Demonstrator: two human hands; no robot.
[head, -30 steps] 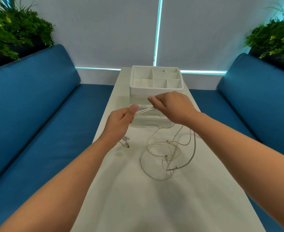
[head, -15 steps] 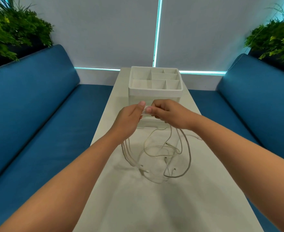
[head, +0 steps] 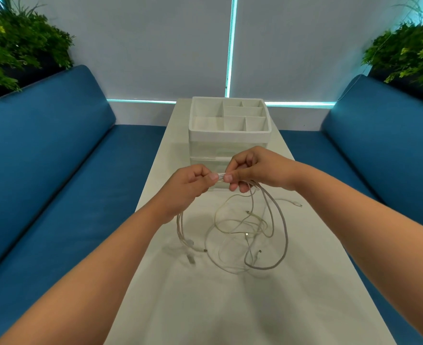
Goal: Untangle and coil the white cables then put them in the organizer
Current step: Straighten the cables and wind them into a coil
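A tangle of white cables [head: 250,232] lies on the white table [head: 230,307], with loops hanging up to my hands. My left hand [head: 188,185] and my right hand [head: 257,169] meet above the tangle, both pinching the same short stretch of white cable between thumb and fingers. Several strands trail down from under each hand, with connector ends lying loose on the table. Behind my hands stands the white organizer [head: 230,133], its top divided into several open compartments, clear drawers below.
Blue sofas [head: 56,170] run along both sides of the narrow table. Green plants [head: 13,46] sit behind each sofa back. A wall with a glowing light strip closes the far end just behind the organizer.
My hands came together from being spread apart along a cable. Loops of cable were lifted off the table and now hang beneath both hands.
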